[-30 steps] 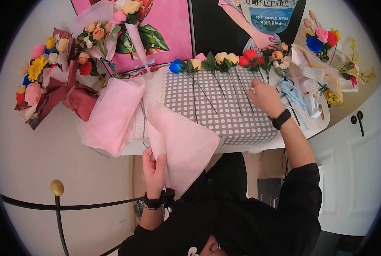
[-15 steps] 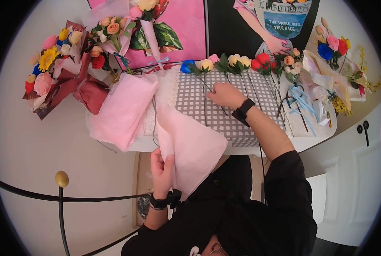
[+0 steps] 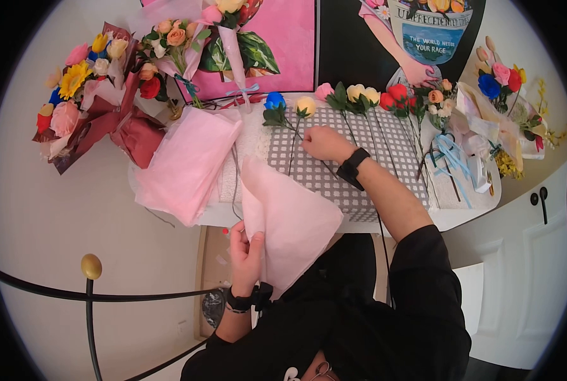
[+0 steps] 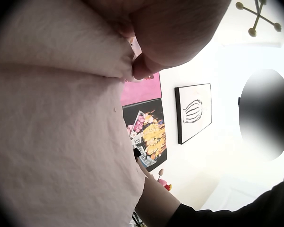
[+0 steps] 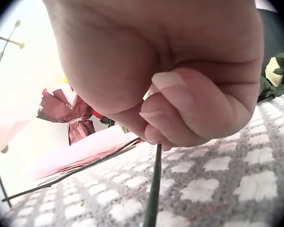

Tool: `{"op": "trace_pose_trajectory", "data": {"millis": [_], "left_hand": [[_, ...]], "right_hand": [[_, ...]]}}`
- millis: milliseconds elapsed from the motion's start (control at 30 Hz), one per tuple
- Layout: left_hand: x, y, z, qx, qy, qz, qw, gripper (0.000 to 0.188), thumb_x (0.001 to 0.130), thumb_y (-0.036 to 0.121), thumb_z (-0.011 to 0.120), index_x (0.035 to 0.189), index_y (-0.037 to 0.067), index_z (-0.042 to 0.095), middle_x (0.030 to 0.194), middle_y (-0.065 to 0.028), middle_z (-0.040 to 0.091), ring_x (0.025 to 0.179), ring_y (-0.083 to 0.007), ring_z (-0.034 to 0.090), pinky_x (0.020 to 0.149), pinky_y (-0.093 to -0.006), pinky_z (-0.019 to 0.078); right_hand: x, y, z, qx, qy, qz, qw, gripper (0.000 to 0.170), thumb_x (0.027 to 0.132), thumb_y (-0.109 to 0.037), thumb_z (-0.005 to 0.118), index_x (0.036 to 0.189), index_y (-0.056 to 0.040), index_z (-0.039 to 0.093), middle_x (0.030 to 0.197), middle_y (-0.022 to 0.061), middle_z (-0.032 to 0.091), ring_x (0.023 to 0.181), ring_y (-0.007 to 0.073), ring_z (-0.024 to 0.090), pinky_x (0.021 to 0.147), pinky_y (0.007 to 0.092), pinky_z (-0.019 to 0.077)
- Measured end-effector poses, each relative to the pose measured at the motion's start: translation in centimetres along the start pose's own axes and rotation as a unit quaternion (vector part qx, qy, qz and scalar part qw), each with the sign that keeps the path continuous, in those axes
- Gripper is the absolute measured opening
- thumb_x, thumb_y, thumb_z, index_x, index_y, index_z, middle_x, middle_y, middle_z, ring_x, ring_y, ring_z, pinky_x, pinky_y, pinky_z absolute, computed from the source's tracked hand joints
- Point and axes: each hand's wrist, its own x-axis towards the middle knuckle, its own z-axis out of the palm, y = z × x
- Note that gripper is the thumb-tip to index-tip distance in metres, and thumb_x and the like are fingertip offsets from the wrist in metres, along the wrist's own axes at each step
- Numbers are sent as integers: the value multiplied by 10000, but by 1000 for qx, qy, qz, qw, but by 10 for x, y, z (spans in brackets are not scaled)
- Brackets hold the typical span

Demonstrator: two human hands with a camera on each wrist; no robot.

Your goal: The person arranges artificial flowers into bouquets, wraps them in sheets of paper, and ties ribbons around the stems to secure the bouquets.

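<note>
In the head view my left hand (image 3: 246,257) pinches the edge of a pale pink sheet of wrapping paper (image 3: 293,219), folded over into a loose cone at the table's front edge. The same sheet (image 4: 61,142) fills much of the left wrist view. Over the checked cloth, my right hand (image 3: 326,145) curls its fingers round a thin green stem (image 5: 154,189), which leads up to a cream artificial rose (image 3: 305,106). Left of that rose lies a blue rose (image 3: 275,100), its stem lying near the hand.
Along the cloth's back edge lie a pink flower (image 3: 324,91), cream roses (image 3: 362,94) and red roses (image 3: 397,96). Folded pink paper (image 3: 185,166) is stacked at left. Wrapped bouquets stand on both sides, with blue ribbon (image 3: 453,155) at right.
My right hand has moved left from beside the red roses to the cream rose's stem and grips it. The blue and cream flower heads have shifted slightly. The left hand keeps its hold on the paper.
</note>
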Motion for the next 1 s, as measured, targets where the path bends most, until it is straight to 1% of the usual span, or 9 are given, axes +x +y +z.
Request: {"op": "trace_pose_trajectory", "data": {"millis": [67, 133, 367, 467, 600, 667, 700, 767, 1000], "left_hand": [[0, -1, -2, 0, -1, 2, 1000, 337, 986, 49, 518, 1306, -19, 436, 1174, -88, 623, 1033, -108, 582, 927, -265, 449], [2, -4, -3, -4, 5, 8, 1000, 365, 988, 94, 552, 1314, 2, 416, 1061, -65, 654, 911, -74, 587, 812, -228, 457], [1, -2, 1, 7, 4, -9, 1000, 370, 989, 98, 554, 1318, 2, 413, 1047, -71, 658, 889, -72, 590, 789, -221, 460], [0, -1, 1, -1, 1, -8, 1000, 374, 989, 101, 555, 1319, 1, 410, 1040, -74, 660, 890, -72, 592, 784, -221, 462], [-3, 0, 0, -3, -6, -5, 1000, 333, 985, 52, 522, 1302, -12, 441, 1133, -71, 633, 996, -91, 583, 896, -249, 452], [-4, 1, 0, -2, -6, -2, 1000, 331, 985, 49, 520, 1300, -12, 441, 1132, -71, 632, 997, -92, 582, 898, -250, 450], [-5, 1, 0, 3, -6, -10, 1000, 329, 984, 45, 517, 1299, -13, 442, 1131, -70, 632, 998, -92, 581, 900, -250, 448], [-5, 1, 0, 8, -5, -18, 1000, 327, 983, 41, 513, 1298, -13, 442, 1130, -69, 631, 1000, -93, 580, 902, -251, 447], [-4, -2, 3, 14, -1, -3, 1000, 363, 986, 96, 550, 1308, -3, 414, 1072, -79, 655, 925, -85, 594, 817, -233, 461]], "right_hand": [[-1, -3, -4, -20, 21, -30, 999, 254, 820, -199, 564, 839, 17, 695, 873, 256, 681, 876, 425, 659, 817, 489, 518], [-6, -10, -11, -13, 25, -15, 999, 246, 820, -186, 566, 838, 26, 689, 865, 262, 677, 871, 429, 657, 806, 492, 519], [-2, -7, -12, -54, 129, -12, 990, 209, 830, -151, 599, 797, 48, 653, 787, 257, 668, 775, 415, 663, 753, 462, 537], [0, -5, -16, -76, 114, 54, 989, 203, 811, -128, 604, 840, 59, 677, 884, 285, 673, 860, 427, 667, 800, 474, 539], [0, 1, -24, -37, 53, 117, 991, 207, 813, -133, 602, 854, 55, 677, 895, 280, 681, 880, 411, 675, 816, 467, 541], [-4, -6, -32, 40, 1, 212, 977, 219, 828, -149, 589, 855, 47, 683, 906, 282, 684, 903, 414, 676, 838, 473, 534], [-1, -1, -27, 40, 2, 212, 976, 219, 828, -149, 589, 855, 47, 683, 906, 282, 684, 903, 414, 676, 838, 473, 534], [2, 7, -15, -44, 135, 136, 981, 275, 850, -207, 573, 858, 39, 696, 916, 272, 691, 913, 412, 679, 848, 471, 533], [2, -13, -27, -46, 71, 184, 979, 380, 852, -310, 561, 929, 31, 712, 938, 264, 695, 927, 407, 679, 843, 457, 539]]}}
